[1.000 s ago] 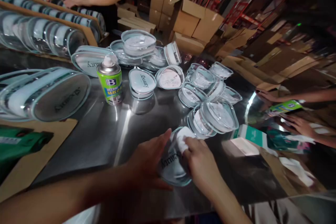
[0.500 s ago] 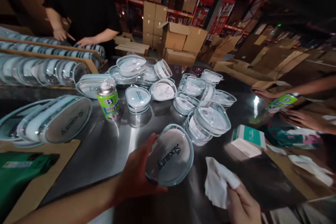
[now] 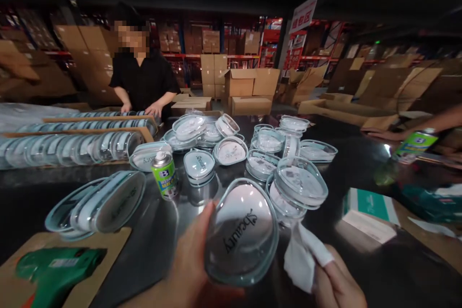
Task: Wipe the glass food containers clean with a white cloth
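Note:
My left hand (image 3: 189, 255) grips a clear, rounded plastic case (image 3: 242, 216) by its left side and from below, holding it up above the table. Its face, pale on top and grey lower down, carries dark "beauty" lettering. A crumpled white wipe (image 3: 301, 260) is pinched in the fingers of my right hand (image 3: 337, 281), just right of the case and apart from it. Beyond the held case lie several similar cases (image 3: 301, 178), some stacked, some leaning. A green spray can (image 3: 165, 180) with a white nozzle stands upright to the left.
Leaning cases (image 3: 119, 202) and a green glue gun (image 3: 59, 269) on cardboard are at left. Cases fill long rows (image 3: 90, 149) behind. A white-and-teal box (image 3: 371, 211) sits right. One person (image 3: 142, 86) works across the table; another person's arm (image 3: 415, 132) is near a second can (image 3: 415, 147).
The view has tilted up, so the table sits lower in it. The held case appears larger and nearer, still in my left hand. The wipe stays in my right hand.

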Demonstrator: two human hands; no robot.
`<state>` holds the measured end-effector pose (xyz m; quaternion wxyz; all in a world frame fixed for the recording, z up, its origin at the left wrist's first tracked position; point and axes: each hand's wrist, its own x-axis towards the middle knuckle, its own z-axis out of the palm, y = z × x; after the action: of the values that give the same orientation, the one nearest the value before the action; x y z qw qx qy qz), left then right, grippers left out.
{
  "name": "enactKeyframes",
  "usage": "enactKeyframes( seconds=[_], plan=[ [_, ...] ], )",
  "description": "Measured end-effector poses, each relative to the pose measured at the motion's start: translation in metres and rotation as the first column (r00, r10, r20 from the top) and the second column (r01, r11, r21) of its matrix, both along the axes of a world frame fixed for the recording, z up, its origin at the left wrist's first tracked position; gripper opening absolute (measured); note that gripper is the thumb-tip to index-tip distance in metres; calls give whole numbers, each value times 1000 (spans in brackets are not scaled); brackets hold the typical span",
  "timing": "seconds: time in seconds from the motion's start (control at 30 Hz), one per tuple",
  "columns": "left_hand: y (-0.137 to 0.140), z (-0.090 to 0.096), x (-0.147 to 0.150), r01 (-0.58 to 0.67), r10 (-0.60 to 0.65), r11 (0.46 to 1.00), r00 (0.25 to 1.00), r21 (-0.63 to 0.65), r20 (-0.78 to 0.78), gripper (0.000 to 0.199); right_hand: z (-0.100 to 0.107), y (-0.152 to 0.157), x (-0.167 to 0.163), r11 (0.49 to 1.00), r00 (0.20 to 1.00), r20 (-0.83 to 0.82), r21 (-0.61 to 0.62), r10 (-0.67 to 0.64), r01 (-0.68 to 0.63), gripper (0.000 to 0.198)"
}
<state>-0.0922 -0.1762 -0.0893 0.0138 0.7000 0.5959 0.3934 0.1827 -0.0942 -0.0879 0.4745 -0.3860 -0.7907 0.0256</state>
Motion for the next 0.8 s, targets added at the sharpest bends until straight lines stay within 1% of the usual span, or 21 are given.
enactKeyframes(
  seconds=[0.07, 0.13, 0.23, 0.3, 0.37, 0.47, 0.57, 0.67, 0.73, 0.8],
  plan=[
    [2, -6, 2, 57, -55, 998, 997, -33, 59, 145, 11, -2, -1, 999, 999, 37, 34, -23, 22, 30],
    [4, -13, 4, 145, -137, 986, 987, -87, 86, 144, 21, -4, -3, 997, 995, 97, 68, -30, 24, 31],
    [7, -21, 2, 307, -288, 944, 946, -121, 147, 145, 32, -4, -12, 991, 955, 296, 133, -27, -13, 29],
    [9, -21, -1, 371, -345, 920, 919, -123, 189, 138, 36, 0, -21, 989, 879, 475, 141, -23, -50, 28],
    [11, -20, -3, 389, -358, 911, 910, -134, 209, 130, 36, 8, -30, 990, 795, 605, 133, -37, -55, 28],
    [13, -15, -5, 387, -356, 913, 911, -129, 208, 127, 36, 21, -42, 992, 713, 701, 111, -30, -67, 24],
    [13, -13, -4, 393, -366, 913, 908, -113, 202, 124, 38, 28, -46, 988, 668, 743, 70, 38, -134, 24],
    [14, -14, -2, 391, -363, 912, 910, -122, 198, 126, 43, 27, -37, 975, 622, 775, 35, 112, -218, 29],
    [15, -15, -2, 392, -365, 912, 910, -122, 195, 126, 47, 28, -31, 967, 604, 787, 37, 127, -251, 34],
    [16, -15, -1, 398, -373, 909, 908, -120, 189, 126, 50, 30, -29, 967, 596, 796, 55, 109, -250, 35]
  ],
)
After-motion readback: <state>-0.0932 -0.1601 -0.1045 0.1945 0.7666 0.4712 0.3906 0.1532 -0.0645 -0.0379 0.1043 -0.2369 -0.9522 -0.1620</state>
